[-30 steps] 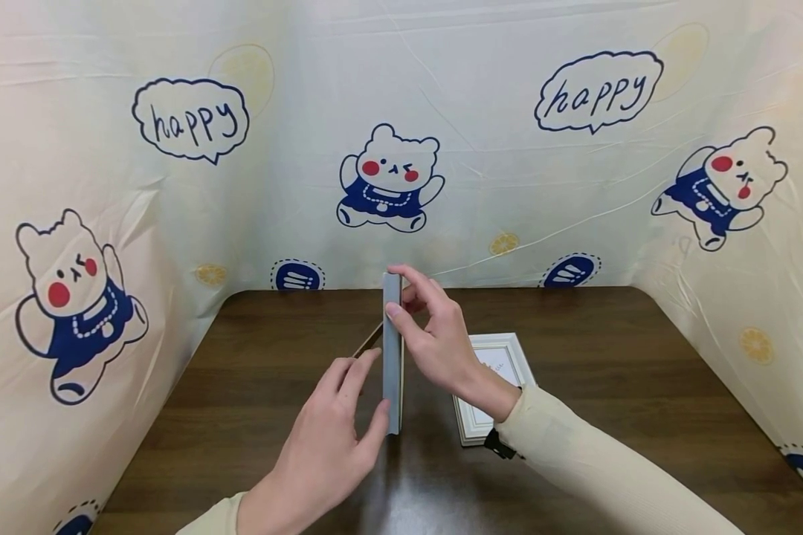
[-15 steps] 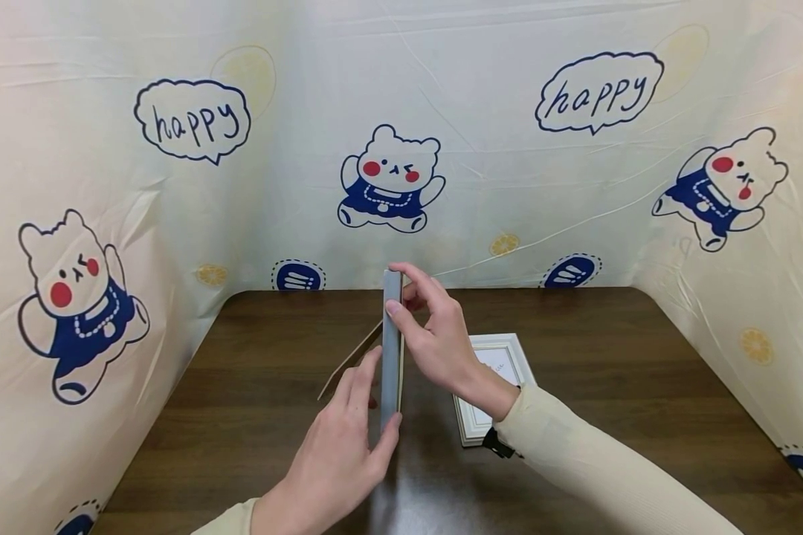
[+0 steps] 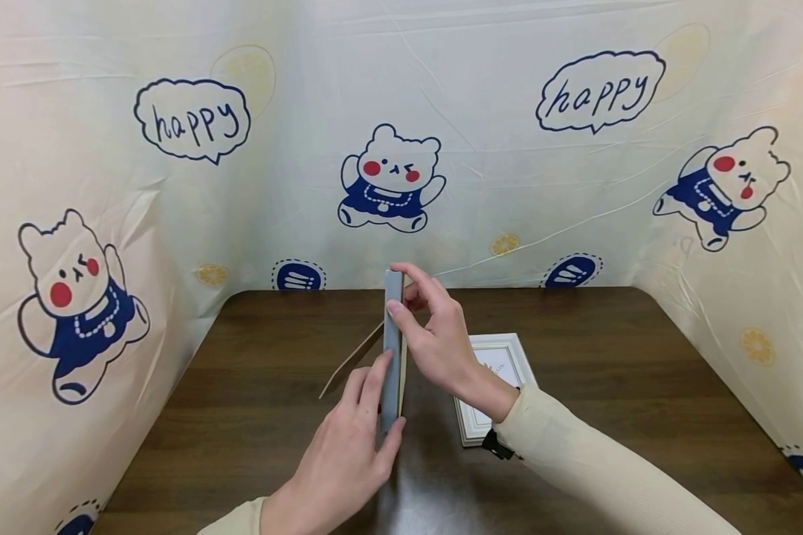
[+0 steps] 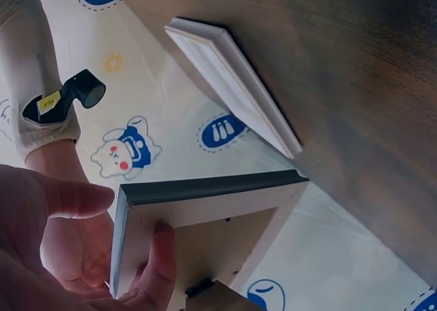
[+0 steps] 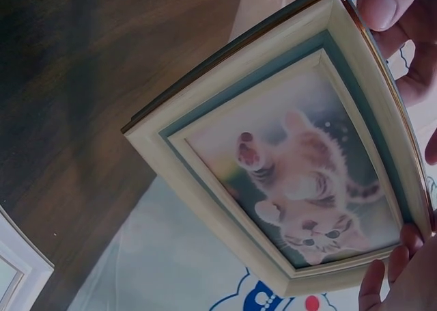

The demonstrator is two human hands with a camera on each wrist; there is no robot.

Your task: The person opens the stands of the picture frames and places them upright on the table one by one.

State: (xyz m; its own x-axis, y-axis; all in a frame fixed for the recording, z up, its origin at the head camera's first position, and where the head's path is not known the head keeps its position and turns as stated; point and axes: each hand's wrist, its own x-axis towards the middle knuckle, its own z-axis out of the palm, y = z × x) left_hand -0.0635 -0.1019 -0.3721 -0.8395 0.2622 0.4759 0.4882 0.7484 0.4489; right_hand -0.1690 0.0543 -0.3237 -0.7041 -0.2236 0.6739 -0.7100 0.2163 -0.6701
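Observation:
A picture frame (image 3: 392, 334) with a blue-grey edge stands upright between my hands, seen edge-on in the head view. Its brown stand leg (image 3: 349, 361) sticks out to the left from the back. My left hand (image 3: 341, 449) grips the near part, thumb at the near end and fingers along the edge and back. Farther up, my right hand (image 3: 439, 334) pinches the far end between thumb and fingers. In the right wrist view, the cream front (image 5: 239, 78) surrounds a kitten picture (image 5: 307, 181). The left wrist view shows the recessed back (image 4: 212, 246).
A second, white picture frame (image 3: 466, 431) lies face up on the dark wooden table (image 3: 589, 416), partly under my right forearm. A pale curtain (image 3: 495, 178) printed with bears and "happy" bubbles surrounds the table on the back and sides.
My left hand has shifted slightly right along the held picture frame. More of the stand leg shows now on the left. The right hand has barely moved.

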